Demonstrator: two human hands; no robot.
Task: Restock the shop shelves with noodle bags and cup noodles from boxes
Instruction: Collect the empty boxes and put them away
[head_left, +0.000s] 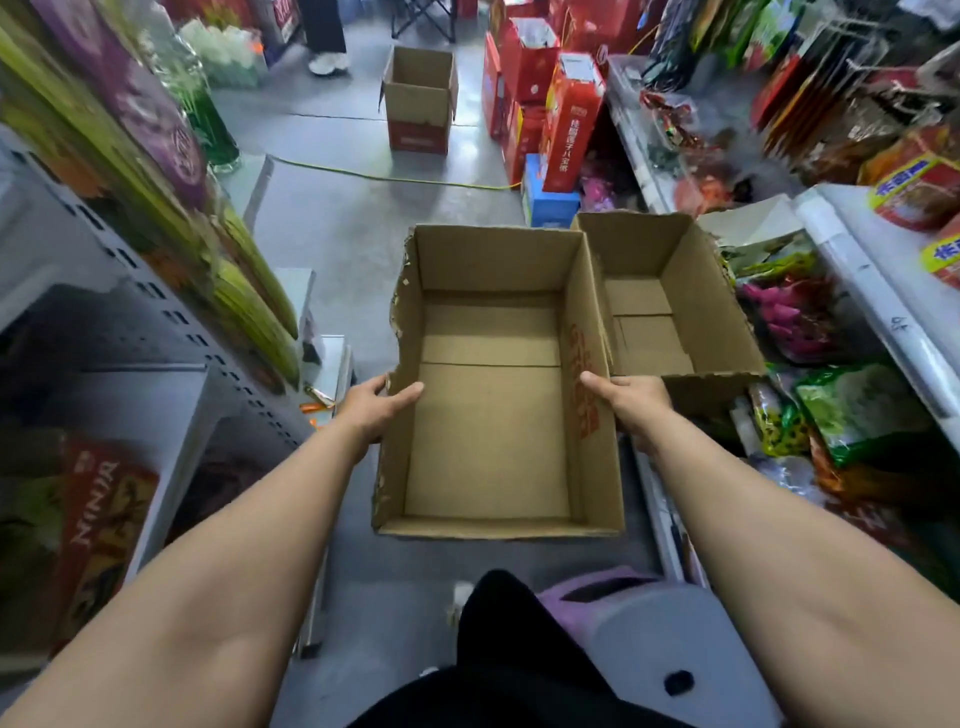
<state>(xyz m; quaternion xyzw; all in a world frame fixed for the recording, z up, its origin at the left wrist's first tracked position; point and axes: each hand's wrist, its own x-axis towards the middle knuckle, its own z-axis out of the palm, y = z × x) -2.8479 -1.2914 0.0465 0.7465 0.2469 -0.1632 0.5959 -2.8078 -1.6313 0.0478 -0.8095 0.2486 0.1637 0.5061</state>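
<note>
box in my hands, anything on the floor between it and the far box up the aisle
Only a yellow cable, lying across the floor between the box and the far box. The second box sits to the right, off that path.

I'm looking down a narrow shop aisle. At the left of the frame grey metal shelving (62, 249) and at the right a white shelf (872, 291) carry bagged goods (857, 410), probably snacks; red gift cartons (569, 119) stack at upper centre, and an opened cardboard box (418, 98) stands on the concrete floor (337, 218).
</note>
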